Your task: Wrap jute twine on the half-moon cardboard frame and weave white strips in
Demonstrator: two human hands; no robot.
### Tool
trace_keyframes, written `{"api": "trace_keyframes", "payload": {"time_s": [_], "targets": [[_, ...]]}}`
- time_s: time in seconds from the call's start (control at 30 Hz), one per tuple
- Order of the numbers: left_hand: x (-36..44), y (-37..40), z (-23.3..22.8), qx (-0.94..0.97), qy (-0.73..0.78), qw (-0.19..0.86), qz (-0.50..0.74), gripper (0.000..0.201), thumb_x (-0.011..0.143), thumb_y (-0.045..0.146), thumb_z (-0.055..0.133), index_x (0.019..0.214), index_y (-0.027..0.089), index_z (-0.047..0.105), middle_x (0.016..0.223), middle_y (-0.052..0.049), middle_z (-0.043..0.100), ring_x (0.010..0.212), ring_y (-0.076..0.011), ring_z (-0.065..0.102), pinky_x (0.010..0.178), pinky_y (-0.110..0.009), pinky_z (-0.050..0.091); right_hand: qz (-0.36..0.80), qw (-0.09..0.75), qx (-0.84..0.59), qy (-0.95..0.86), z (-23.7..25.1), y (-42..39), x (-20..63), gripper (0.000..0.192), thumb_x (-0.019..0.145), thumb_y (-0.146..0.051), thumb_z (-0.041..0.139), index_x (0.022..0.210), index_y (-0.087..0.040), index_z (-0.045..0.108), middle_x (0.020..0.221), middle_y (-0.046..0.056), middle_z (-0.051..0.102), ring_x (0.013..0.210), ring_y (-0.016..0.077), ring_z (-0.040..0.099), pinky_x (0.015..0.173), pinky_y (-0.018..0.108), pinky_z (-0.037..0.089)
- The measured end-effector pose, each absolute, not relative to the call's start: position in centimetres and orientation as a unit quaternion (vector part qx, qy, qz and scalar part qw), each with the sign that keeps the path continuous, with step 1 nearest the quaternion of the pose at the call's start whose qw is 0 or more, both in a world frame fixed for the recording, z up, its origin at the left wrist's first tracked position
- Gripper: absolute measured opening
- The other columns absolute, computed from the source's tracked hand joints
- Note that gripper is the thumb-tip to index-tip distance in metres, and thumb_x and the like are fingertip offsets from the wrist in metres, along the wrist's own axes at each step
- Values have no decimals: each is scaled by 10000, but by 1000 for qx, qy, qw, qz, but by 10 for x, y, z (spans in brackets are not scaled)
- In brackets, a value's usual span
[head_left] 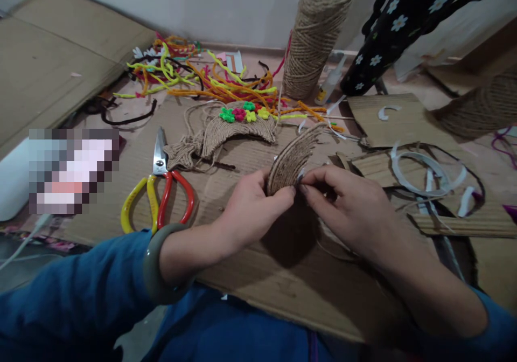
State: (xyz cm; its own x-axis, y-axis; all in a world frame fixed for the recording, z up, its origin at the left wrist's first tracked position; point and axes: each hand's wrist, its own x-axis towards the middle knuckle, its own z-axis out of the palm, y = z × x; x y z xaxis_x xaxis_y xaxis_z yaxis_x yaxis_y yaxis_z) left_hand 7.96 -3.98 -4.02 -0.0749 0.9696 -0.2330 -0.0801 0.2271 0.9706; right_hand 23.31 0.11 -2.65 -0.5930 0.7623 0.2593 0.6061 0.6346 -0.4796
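Because it looks light, stiff and rough enough not to slip, the jute-wrapped card piece (291, 157), held upright just right of the scissors (161, 187), is best pinched at its lower edge, where left hand (252, 211) and right hand (347, 206) already grip it.

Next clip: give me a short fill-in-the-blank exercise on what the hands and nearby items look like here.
1. Both hands, the left hand and the right hand, grip a curved piece wrapped in ____.
2. The scissors have one yellow handle and one ____ handle.
3. The left wrist wears a green ____.
4. The twine cone stands ____ near the wall.

Missing words: twine; red; bangle; upright
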Motion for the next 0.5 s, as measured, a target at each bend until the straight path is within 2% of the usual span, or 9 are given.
{"api": "trace_keyframes", "payload": {"time_s": [0.5], "targets": [[80,-41,-40,430,570,518,471,43,708,182,576,736,153,593,663,31,553,628,-101,491,585,-213,419,182,233,-396,-869,-24,0,232,110,807,-137,530,764,-166,627,615,-16,594,470,94,458,502,245,348]]}}
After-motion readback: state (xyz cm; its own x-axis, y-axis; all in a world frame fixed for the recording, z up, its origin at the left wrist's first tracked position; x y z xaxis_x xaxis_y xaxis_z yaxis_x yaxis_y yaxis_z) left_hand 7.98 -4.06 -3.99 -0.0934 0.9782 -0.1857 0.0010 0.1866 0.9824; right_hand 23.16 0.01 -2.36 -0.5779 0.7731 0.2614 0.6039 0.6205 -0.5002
